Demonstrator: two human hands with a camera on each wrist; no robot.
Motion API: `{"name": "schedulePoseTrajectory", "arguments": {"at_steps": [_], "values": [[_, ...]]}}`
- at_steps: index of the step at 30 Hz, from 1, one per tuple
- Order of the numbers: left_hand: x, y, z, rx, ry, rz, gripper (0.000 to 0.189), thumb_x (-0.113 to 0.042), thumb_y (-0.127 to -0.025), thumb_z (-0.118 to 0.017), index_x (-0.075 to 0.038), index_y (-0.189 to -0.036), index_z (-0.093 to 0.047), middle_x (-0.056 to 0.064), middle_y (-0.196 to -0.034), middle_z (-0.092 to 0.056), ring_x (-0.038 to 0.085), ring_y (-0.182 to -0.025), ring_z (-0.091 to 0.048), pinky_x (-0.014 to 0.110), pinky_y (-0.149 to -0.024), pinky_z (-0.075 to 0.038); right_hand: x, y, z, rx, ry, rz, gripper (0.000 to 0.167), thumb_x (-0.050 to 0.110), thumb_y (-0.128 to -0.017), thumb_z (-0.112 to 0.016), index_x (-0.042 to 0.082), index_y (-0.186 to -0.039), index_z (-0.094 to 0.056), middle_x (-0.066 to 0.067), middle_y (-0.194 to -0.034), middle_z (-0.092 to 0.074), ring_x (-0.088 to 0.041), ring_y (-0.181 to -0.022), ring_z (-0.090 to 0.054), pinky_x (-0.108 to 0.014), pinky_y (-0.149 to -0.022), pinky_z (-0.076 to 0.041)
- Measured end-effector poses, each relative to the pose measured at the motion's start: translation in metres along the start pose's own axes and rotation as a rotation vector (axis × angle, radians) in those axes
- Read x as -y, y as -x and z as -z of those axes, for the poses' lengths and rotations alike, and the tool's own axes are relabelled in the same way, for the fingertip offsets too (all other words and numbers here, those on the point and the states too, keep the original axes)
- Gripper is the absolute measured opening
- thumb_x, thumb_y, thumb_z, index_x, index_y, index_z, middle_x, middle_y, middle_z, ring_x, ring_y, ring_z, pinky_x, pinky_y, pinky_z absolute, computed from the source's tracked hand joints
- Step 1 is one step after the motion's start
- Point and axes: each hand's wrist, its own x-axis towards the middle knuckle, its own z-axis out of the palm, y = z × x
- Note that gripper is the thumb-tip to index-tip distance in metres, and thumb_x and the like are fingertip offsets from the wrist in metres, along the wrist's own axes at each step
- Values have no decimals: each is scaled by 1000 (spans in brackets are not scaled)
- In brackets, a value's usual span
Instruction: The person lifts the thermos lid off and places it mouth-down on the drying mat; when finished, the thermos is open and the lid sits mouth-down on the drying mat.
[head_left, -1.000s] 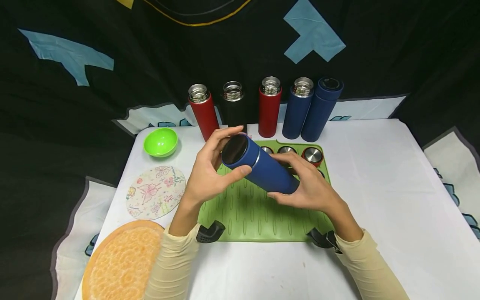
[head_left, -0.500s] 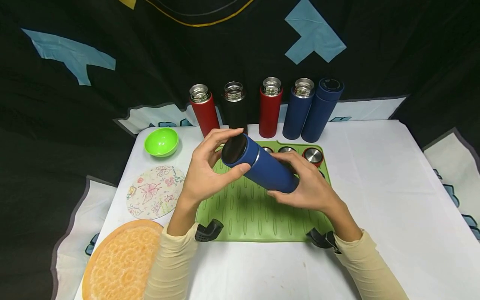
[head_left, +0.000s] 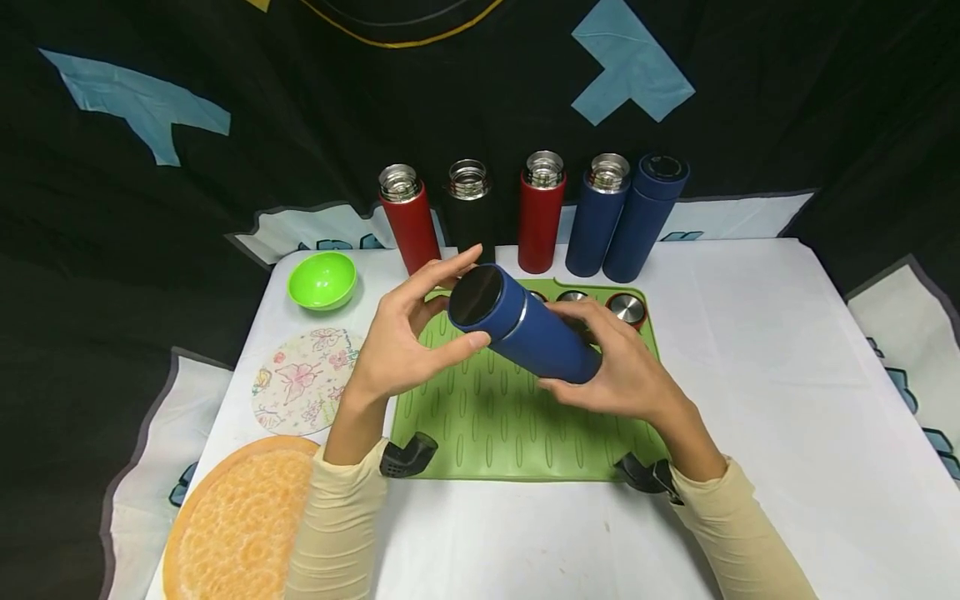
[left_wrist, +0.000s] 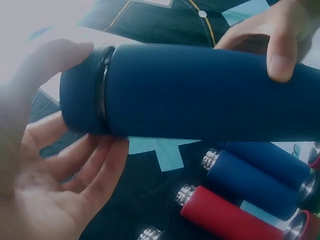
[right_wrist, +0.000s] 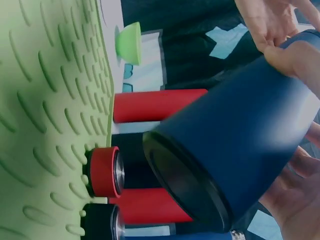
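Note:
A blue thermos point(head_left: 551, 337) is held tilted above the green mat point(head_left: 517, 433), its dark-topped lid point(head_left: 477, 296) toward the upper left. My right hand point(head_left: 630, 362) grips the lower body, thumb on the near side and fingers on the far side. Around the lid lies my left hand point(head_left: 393, 342), thumb at its near edge and index finger stretched past its top. In the left wrist view, the fingers pass behind the lid point(left_wrist: 80, 95) and a silver ring shows below it. The thermos's dark base point(right_wrist: 185, 182) faces the right wrist camera.
Along the back stand lidless red point(head_left: 411, 225), black point(head_left: 471, 225), red point(head_left: 540, 225) and blue point(head_left: 596, 221) thermoses, plus a lidded blue one point(head_left: 645, 221). Several caps point(head_left: 626, 309) lie on the mat's far part. Left are a green bowl point(head_left: 322, 282), a patterned disc point(head_left: 300, 383) and an orange round mat point(head_left: 243, 525).
My left hand has shifted slightly left, its fingers spread a little wider around the lid. The thermos has moved slightly right, and my right hand keeps its grip.

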Motion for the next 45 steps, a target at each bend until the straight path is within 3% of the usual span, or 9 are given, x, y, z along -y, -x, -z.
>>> {"name": "schedulePoseTrajectory", "arguments": {"at_steps": [4, 11, 14, 16, 21, 26, 30, 37, 45], "values": [[-2, -2, -8, -76, -66, 0, 75, -8, -82, -88, -8, -152, -61, 7, -136, -63, 30, -127, -58, 36, -101, -57, -2, -1, 0, -47, 65, 45, 92, 18, -69, -98, 6, -149, -55, -14, -139, -64, -28, -120, -64, -54, -95, -58], [-6, -2, -18, -262, -47, -16, 70, -2, -77, -87, 6, -142, -61, 16, -135, -65, 32, -118, -60, 31, -98, -58, -8, -2, 0, -104, 193, 88, 91, 20, -70, -96, 7, -152, -57, -17, -138, -62, -33, -124, -63, -55, -97, -57], [-5, -3, -17, -314, -29, -20, 68, 0, -78, -85, 7, -141, -61, 18, -135, -66, 33, -116, -60, 31, -100, -57, -11, -1, 6, -120, 183, 66, 90, 18, -70, -96, 6, -151, -58, -18, -137, -61, -34, -124, -63, -56, -97, -57], [-2, -4, -14, -324, -47, -7, 67, 0, -79, -86, 6, -142, -62, 16, -134, -65, 31, -117, -61, 31, -103, -57, -14, 1, 12, -151, 134, 43, 88, 15, -70, -95, 4, -149, -59, -19, -135, -61, -31, -121, -64, -46, -97, -60], [12, -9, -7, -306, -210, 73, 68, -8, -83, -91, -6, -146, -65, 10, -134, -64, 20, -118, -63, 32, -103, -58, -23, 6, 34, -302, 41, -28, 84, 6, -66, -95, -4, -141, -61, -14, -128, -65, -18, -114, -64, -17, -91, -56], [33, -11, -2, -272, -338, 159, 66, -20, -86, -90, -13, -147, -67, 8, -132, -65, 20, -114, -64, 37, -100, -59, -33, 13, 60, -426, 31, -144, 83, 0, -65, -96, -4, -140, -62, 7, -128, -66, -8, -117, -66, -16, -98, -53], [54, -10, 3, -237, -389, 215, 64, -23, -86, -90, -13, -146, -67, 9, -135, -64, 22, -119, -64, 44, -103, -56, -47, 19, 75, -499, 30, -265, 84, 0, -66, -96, 7, -143, -63, 15, -128, -66, -5, -113, -67, -13, -93, -53], [98, -3, 10, -147, -470, 321, 65, -24, -87, -87, -10, -146, -65, 13, -137, -63, 28, -124, -60, 52, -104, -55, -78, 23, 93, -554, 117, -429, 83, 9, -70, -98, 18, -145, -62, -1, -133, -69, -1, -111, -66, -11, -90, -54], [131, 3, 8, -48, -582, 413, 62, -21, -86, -85, -8, -143, -66, 18, -135, -65, 36, -124, -60, 55, -111, -45, -120, 18, 106, -568, 153, -576, 79, 27, -81, -93, 22, -149, -54, -7, -146, -65, -24, -129, -66, -23, -101, -57]]}}
